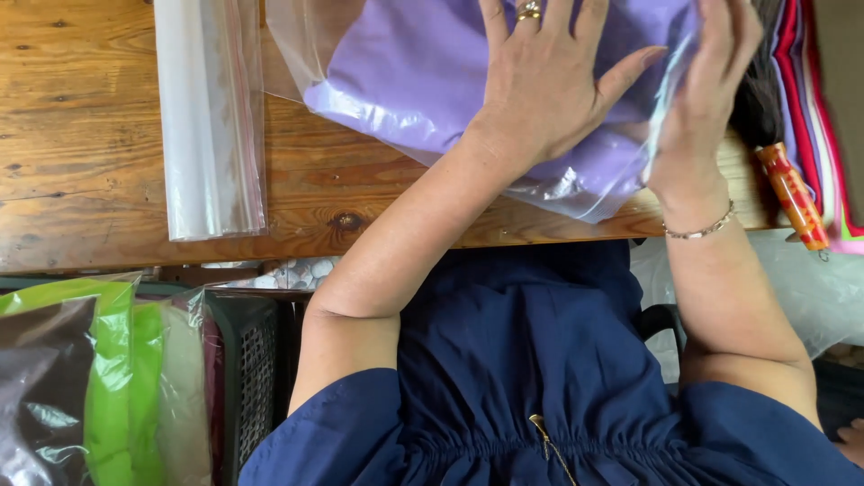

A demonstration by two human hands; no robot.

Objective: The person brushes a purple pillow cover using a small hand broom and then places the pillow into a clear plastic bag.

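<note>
— How far had you got with the purple cloth (423, 63) at that moment?

— It looked mostly done. The cloth was already folded and lying inside the clear bag (576, 184), and the bag lay on the wooden bench (81, 135), near its front edge, straight ahead of you.

— And your hands?

— Your left hand (549, 81) was spread flat on top of the bag, fingers wide apart, pressing down and closing on nothing (a ring showed on one finger). Your right hand (706, 99) stood at the bag's right edge, fingers laid along the plastic there; whether your grip had pinched the edge or only rested on it, I couldn't tell.

— So what was left?

— By my reading, the flattening and closing of the bag. The plastic at the near corner was crumpled and loose, so I'd judge it wasn't sealed yet.

— Anything else around you?

— A stack of empty clear bags (211, 117) lay on the bench to your left, well apart from your hands. Coloured cloths (814, 99) were piled at the right edge. Below the bench, on your left, bagged pieces in green and dark tones (99, 378) stood beside a dark crate (252, 378).
</note>
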